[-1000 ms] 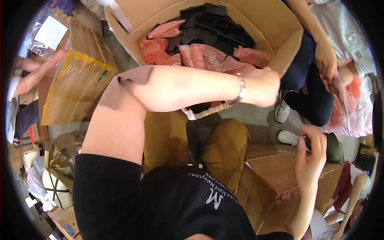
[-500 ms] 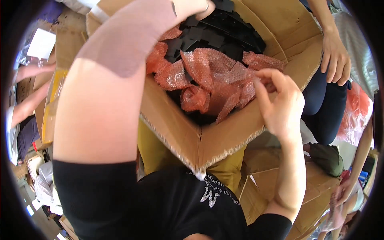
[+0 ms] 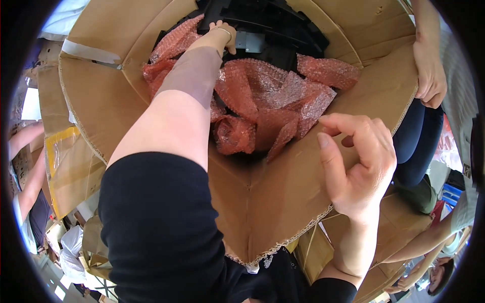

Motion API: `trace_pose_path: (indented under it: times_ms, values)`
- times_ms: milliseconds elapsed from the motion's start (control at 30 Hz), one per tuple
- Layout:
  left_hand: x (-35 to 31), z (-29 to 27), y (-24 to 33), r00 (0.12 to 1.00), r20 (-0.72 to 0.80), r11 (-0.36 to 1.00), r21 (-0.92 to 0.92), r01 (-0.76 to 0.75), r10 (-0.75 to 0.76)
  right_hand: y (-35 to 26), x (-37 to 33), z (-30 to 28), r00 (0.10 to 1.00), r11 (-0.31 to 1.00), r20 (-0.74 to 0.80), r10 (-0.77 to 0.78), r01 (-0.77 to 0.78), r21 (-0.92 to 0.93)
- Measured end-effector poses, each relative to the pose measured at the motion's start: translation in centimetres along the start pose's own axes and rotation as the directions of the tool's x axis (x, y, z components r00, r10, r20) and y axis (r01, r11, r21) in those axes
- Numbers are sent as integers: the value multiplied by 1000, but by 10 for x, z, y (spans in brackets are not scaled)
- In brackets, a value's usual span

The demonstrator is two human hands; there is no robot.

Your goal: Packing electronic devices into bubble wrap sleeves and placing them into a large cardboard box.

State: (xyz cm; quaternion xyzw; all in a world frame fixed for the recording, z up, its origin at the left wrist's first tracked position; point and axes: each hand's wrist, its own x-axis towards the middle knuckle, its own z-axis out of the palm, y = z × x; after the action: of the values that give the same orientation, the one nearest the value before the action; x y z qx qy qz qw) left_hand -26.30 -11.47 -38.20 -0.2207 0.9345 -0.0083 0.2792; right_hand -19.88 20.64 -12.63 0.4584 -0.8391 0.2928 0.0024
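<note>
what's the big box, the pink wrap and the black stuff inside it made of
Box: corrugated cardboard, matte brown; the torn near edge shows fluting. Pink wrap: plastic bubble wrap, translucent, glossy, with rows of small bubbles and crumpled folds. Black parts, which the left hand reaches into: probably moulded plastic or painted metal, matte with flat ribs; the look leaves it open.

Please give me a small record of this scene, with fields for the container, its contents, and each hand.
container: large open brown cardboard box
contents: crumpled pink bubble wrap over black flat plastic parts
left hand: deep inside the box, fingers on a black part
right hand: open, at the near box wall, holding nothing
other person: a hand rests on the box's right flap
</note>
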Motion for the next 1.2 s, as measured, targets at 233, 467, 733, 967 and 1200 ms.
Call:
trace_pose_path:
  times_ms: [233,467,733,967,1200]
  values:
    - [-31,-63,-69,896,-287,842,-332,-425,339,6,6,6,995,994,-70,-71,76,79]
    - [-83,-57,-28,788,476,711,-700,70,391,2,10,0,967,979,-195,-167,186,86]
    - [-151,-42,-21,749,454,812,-553,-188,483,1,-4,9,962,969,-206,-182,211,132]
    - [-281,-175,-24,918,-275,-85,-961,-261,287,3,-5,-3,966,968,-231,-118,163,189]
    - [-371,-169,43,880,-474,-505,-766,-397,27,12,-14,-8,979,607,-155,135,42,794]
